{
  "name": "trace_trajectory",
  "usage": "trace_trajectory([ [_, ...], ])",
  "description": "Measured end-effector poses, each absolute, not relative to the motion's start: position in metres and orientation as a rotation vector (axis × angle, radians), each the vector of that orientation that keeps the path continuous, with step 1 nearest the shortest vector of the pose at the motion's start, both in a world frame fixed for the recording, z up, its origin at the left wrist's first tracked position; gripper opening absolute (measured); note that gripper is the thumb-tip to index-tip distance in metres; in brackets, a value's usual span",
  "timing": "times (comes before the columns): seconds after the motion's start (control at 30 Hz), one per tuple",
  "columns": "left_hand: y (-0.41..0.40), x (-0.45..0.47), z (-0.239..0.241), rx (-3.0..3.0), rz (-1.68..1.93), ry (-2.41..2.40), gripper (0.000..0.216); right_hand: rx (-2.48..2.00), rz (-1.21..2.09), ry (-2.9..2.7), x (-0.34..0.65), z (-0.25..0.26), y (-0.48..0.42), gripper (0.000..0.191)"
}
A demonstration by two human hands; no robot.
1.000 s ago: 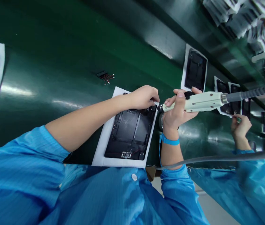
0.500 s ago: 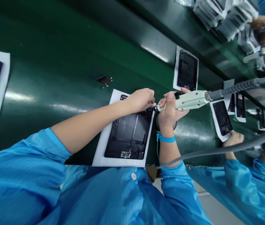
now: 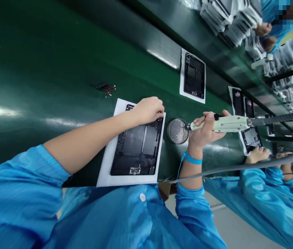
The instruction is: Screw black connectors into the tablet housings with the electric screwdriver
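An opened black tablet [image 3: 132,148] lies on a white sheet [image 3: 104,174] in front of me, its inner parts showing. Over the tablet's upper right corner rests my left hand [image 3: 150,110], fingers curled downward; anything between the fingertips is hidden. My right hand [image 3: 202,133] grips a pale green electric screwdriver [image 3: 230,123] with a grey cable. The screwdriver's tip points left at the right edge of a round metal dish [image 3: 177,130] with a dotted surface, which looks like a screw holder. Whether a screw sits on the tip is too small to tell.
Black connectors with red wires [image 3: 105,88] lie left of the tablet. Another opened tablet [image 3: 194,76] sits on white padding farther back. A co-worker's hand [image 3: 258,154] touches a device at right. The grey cable [image 3: 229,168] crosses my right forearm. Stacked white-wrapped pieces [image 3: 231,17] fill the upper right.
My right hand has drawn the screwdriver away from the tablet's corner, rightward to the metal dish, uncovering it. My left hand stays over the corner. The view has shifted slightly.
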State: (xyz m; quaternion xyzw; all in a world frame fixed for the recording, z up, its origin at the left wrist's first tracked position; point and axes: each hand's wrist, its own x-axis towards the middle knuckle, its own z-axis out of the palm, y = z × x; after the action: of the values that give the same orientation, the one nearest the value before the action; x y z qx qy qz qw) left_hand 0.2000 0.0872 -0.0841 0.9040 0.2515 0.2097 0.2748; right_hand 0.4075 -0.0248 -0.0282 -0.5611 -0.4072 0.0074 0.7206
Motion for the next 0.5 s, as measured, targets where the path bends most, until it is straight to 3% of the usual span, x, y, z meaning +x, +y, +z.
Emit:
trace_trajectory([
  [0.5,0.087,0.2,-0.087,2.418,0.57,0.683,0.018,-1.326,-0.045,-0.879,0.416,-0.044,-0.024,0.051],
])
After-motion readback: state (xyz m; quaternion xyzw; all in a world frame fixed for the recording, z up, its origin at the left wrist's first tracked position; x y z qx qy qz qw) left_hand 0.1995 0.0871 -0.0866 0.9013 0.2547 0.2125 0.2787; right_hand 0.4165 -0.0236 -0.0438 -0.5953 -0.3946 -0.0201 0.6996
